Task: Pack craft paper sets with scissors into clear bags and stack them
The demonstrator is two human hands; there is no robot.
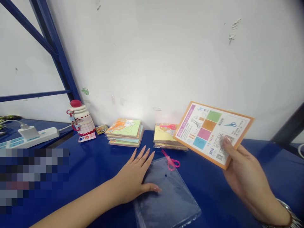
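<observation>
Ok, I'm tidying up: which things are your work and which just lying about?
Part of the work: orange-bordered printed card in the right hand; clear plastic sleeve under the left hand; pink plastic scissors; stacked paper craft packs.
Lying about: white power strip; red-capped patterned bottle; small gold packet.

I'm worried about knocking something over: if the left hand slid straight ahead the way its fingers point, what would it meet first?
Probably the stack of craft paper packs standing ahead of the left hand, near that stack's left edge. The pink scissors lie just right of that line, though depth is hard to judge here.
</observation>
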